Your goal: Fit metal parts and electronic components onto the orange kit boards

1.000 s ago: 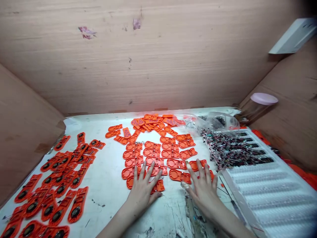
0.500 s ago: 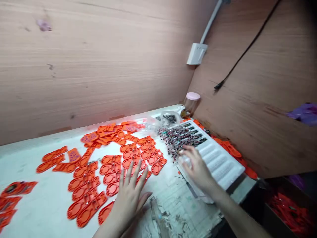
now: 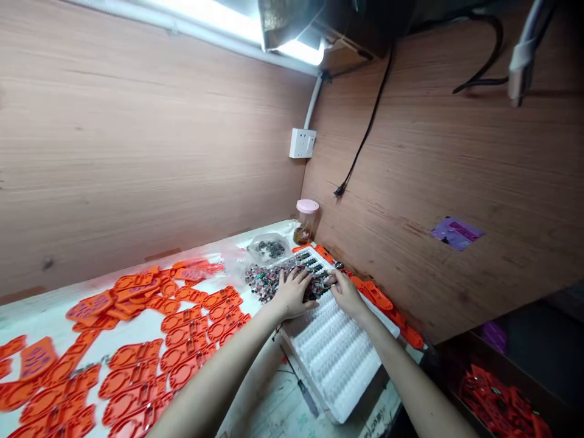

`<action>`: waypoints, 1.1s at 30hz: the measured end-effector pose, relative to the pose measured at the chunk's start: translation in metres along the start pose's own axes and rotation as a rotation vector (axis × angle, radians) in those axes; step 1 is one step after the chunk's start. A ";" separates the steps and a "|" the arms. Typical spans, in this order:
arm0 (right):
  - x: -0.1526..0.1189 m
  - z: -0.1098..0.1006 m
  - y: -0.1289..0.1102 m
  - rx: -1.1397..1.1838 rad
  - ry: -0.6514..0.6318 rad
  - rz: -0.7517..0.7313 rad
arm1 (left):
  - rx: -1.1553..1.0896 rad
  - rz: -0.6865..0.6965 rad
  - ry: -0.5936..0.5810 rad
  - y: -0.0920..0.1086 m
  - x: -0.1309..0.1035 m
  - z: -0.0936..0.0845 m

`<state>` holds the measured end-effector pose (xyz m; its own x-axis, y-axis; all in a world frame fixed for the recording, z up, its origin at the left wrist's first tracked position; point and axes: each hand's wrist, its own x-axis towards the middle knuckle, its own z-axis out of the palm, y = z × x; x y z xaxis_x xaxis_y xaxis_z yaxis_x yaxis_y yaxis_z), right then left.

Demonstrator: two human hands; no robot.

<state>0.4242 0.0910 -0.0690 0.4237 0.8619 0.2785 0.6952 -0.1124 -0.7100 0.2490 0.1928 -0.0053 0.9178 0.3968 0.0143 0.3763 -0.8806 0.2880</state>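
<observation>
My left hand (image 3: 294,296) lies with its fingers spread over a pile of small wired electronic parts (image 3: 264,281), at the upper end of a white ridged foam tray (image 3: 337,359). Close by on the right, my right hand (image 3: 347,297) is over the tray, thumb and fingers curled together at the row of small dark circuit boards (image 3: 312,263) set in its slots. Whatever those fingertips pinch is too small to make out. Many orange plastic casings (image 3: 187,340) lie in rows and heaps left of the pile.
Behind the pile are a clear bag of small dark parts (image 3: 270,248) and a jar with a pink lid (image 3: 307,210). A screwdriver (image 3: 306,395) lies beside the tray. More orange casings (image 3: 378,295) line the right wall. A box of orange pieces (image 3: 497,401) stands lower right.
My left hand has moved from over the orange casings to the parts pile beside the tray. My right hand has shifted to the tray's far slots. The view has tilted up and turned right.
</observation>
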 end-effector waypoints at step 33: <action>0.020 -0.012 0.008 0.657 -0.307 0.155 | 0.122 0.284 -0.162 -0.021 0.086 -0.009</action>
<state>0.4456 0.1013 -0.0616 0.2405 0.9705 0.0188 0.1089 -0.0078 -0.9940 0.3187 0.2477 -0.0010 0.9925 0.0944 -0.0772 0.1068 -0.9784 0.1772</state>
